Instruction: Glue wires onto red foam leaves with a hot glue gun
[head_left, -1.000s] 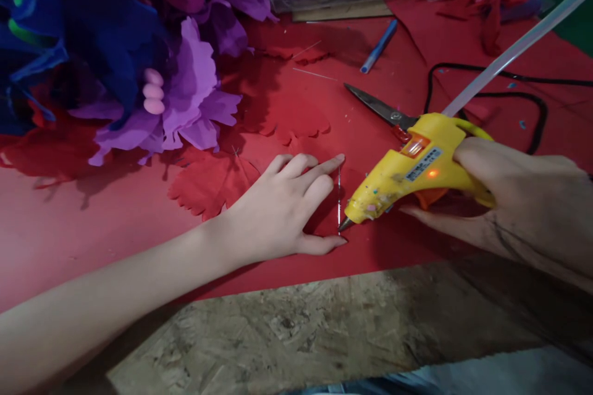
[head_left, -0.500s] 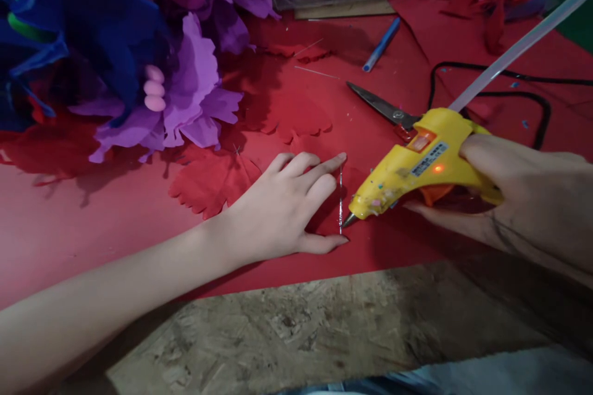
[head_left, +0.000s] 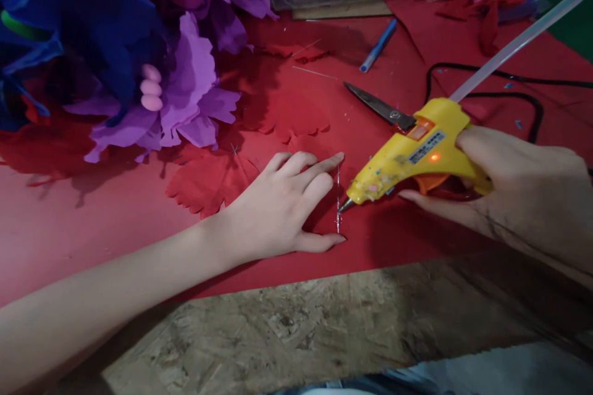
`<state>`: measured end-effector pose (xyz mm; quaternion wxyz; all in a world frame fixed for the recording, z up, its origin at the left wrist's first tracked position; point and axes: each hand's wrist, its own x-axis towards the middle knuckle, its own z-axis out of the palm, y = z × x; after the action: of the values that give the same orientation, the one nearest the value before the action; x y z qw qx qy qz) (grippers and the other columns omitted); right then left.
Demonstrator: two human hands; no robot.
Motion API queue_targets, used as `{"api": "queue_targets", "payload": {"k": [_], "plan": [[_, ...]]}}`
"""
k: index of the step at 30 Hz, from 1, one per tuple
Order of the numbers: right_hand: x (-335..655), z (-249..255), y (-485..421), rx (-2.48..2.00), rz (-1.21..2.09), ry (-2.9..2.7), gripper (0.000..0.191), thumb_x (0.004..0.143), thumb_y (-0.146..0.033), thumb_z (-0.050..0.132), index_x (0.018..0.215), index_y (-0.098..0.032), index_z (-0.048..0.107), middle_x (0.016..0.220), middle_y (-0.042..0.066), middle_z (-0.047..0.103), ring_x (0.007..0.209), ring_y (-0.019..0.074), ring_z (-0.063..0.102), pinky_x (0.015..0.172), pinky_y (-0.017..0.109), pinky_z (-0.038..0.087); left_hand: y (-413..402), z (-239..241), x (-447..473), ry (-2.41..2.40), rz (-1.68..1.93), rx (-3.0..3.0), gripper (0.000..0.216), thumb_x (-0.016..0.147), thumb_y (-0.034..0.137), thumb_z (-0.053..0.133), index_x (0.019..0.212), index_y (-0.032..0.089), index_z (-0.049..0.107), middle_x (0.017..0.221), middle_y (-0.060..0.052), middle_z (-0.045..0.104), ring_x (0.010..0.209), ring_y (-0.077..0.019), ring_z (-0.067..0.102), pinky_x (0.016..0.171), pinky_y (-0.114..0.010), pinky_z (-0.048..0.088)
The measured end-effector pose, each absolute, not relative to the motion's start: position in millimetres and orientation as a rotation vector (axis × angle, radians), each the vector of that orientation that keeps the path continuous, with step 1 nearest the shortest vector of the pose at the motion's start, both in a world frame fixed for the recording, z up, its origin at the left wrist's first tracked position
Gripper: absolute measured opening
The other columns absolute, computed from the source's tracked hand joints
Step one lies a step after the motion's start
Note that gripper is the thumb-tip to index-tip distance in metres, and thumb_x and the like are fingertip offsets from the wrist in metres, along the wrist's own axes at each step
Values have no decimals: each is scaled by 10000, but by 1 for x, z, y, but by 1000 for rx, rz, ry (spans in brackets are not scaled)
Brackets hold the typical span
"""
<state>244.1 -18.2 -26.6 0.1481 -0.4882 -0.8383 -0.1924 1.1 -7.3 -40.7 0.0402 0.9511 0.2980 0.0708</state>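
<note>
My left hand (head_left: 282, 207) lies flat with fingers stretched out on a red paper petal (head_left: 324, 197), index finger and thumb bracketing a thin metal wire (head_left: 338, 197) that lies on it. My right hand (head_left: 519, 188) is wrapped round a yellow hot glue gun (head_left: 412, 157) with a lit orange lamp. The gun's nozzle tip (head_left: 343, 205) touches the wire about midway along it. A clear glue stick (head_left: 514, 43) juts from the gun's back toward the upper right.
Purple and blue paper flowers (head_left: 180, 92) pile at the upper left. Scissors (head_left: 380, 108), a blue pen (head_left: 378, 44), a black cord (head_left: 509, 92) and more red cut petals (head_left: 204, 182) lie on the red sheet. A bare chipboard edge (head_left: 301, 333) runs along the front.
The glue gun's nozzle has slid up along the wire, away from me, leaving a shiny line of glue. My left hand has stayed in place.
</note>
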Motion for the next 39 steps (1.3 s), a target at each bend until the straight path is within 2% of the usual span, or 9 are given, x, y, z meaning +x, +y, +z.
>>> {"api": "queue_targets", "payload": {"k": [5,8,14,20,26,30,34,39], "plan": [[245,-31,-12,-1542,-587,-2281,531,734,-712,286,670,-190,361,532,-38,334,408,66,245,373,219,206,-7,-40,1,909,230,2907,481,763,568,475,934,122,530,1327,-142,433,1020,-292,456,836,-423,373],[244,-29,-13,-1438,-612,-2322,500,768,-673,288,672,-186,348,542,-31,352,420,68,265,372,217,199,-7,-40,1,903,239,2909,488,760,573,477,924,117,529,1326,-145,434,1020,-293,455,835,-423,374],[244,-28,-18,-1423,-555,-2381,458,789,-627,313,713,-182,388,567,-12,405,486,102,406,409,218,293,-7,-41,1,909,242,2896,458,754,563,489,892,128,528,1315,-146,447,1016,-289,457,838,-423,373],[243,-34,-11,-1531,-653,-2264,507,763,-667,284,685,-180,404,517,-31,301,450,90,300,386,220,226,-7,-42,0,903,255,2895,474,756,570,484,914,125,531,1314,-148,447,1008,-291,456,830,-430,381],[242,-35,-12,-1532,-674,-2253,497,772,-659,279,674,-180,368,541,-20,345,464,88,338,392,215,235,-7,-44,1,892,277,2911,477,755,562,488,904,112,535,1308,-151,453,1005,-289,459,829,-424,383],[239,-31,-13,-1693,-541,-2180,566,723,-744,199,637,-195,301,536,-23,340,452,81,321,390,211,225,-7,-42,1,899,243,2900,473,757,568,481,904,121,531,1334,-144,424,1006,-289,459,828,-427,382],[239,-30,-13,-1761,-497,-2170,630,686,-792,124,642,-196,325,554,-5,408,456,94,363,395,220,249,-7,-41,1,898,237,2898,468,759,573,477,885,125,529,1342,-141,415,1011,-293,453,831,-430,381],[244,-27,-12,-1638,-537,-2273,582,716,-759,195,631,-196,310,536,-7,412,436,86,356,374,212,244,-7,-42,1,903,250,2900,454,759,562,488,877,125,528,1326,-147,434,1014,-290,452,843,-429,376]]}}
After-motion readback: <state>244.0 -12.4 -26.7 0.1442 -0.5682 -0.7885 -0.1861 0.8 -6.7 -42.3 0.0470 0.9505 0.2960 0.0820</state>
